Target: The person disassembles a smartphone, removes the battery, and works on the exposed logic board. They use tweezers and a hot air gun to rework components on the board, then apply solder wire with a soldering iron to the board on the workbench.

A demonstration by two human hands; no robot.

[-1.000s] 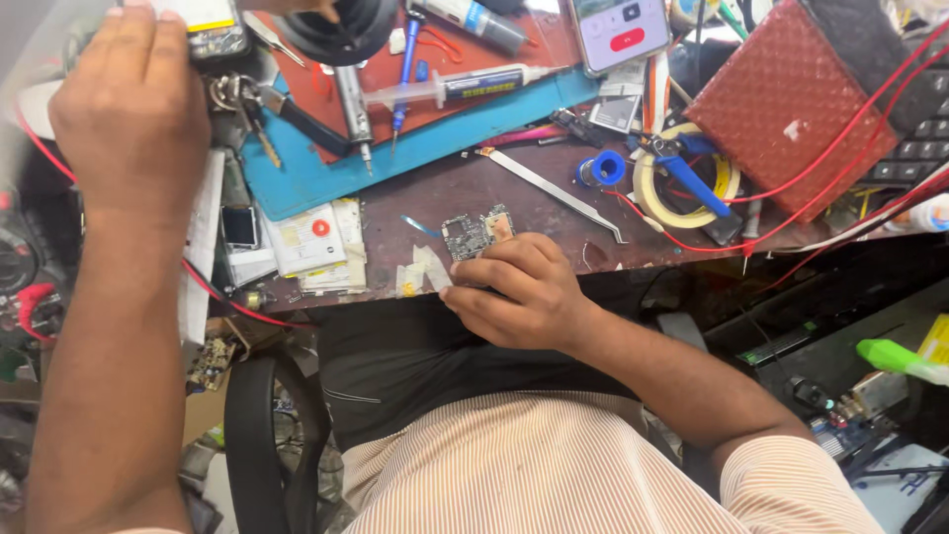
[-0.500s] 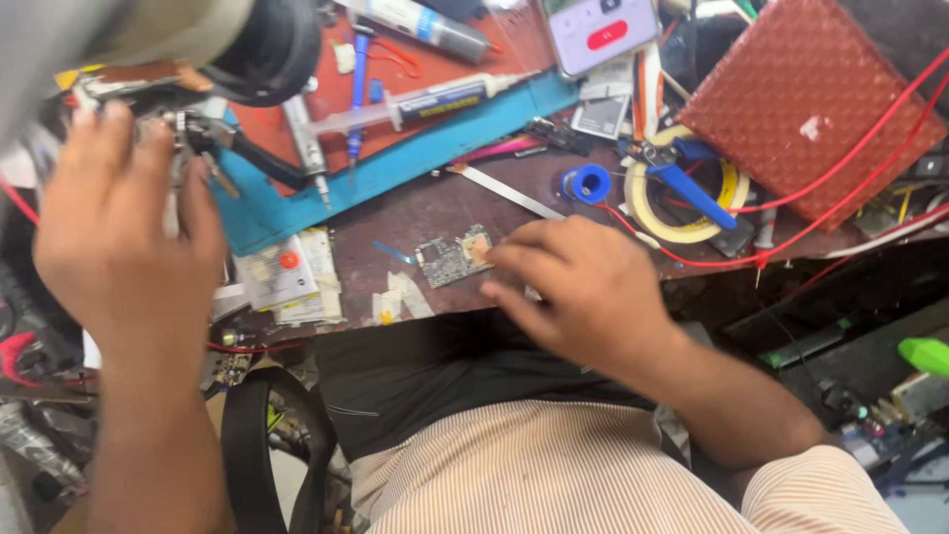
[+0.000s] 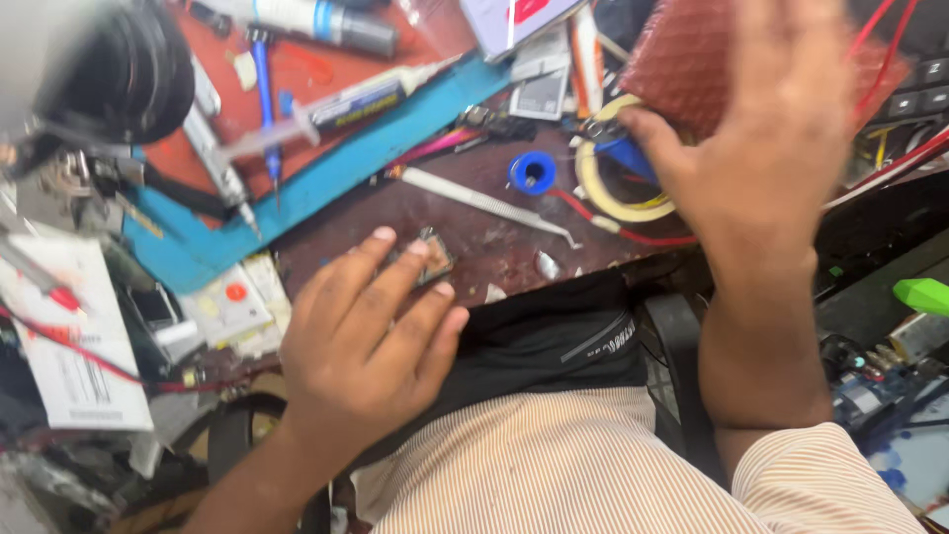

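Note:
My left hand lies flat at the desk's front edge, fingers apart. Its fingertips rest on a small circuit board on the brown desk top. My right hand is raised at the right, open and blurred, with nothing in it. It hovers over a yellow tape roll and a red textured pouch. Metal tweezers and a blue solder spool lie between the two hands.
A blue mat at the back carries a syringe, pens and tools. A black microscope eyepiece looms at the top left. Red wires cross the desk. Papers lie at left, a green object at right.
My left hand came down from the microscope area onto the circuit board. My right hand left the board and rose to the right over the tape roll. The view has moved closer.

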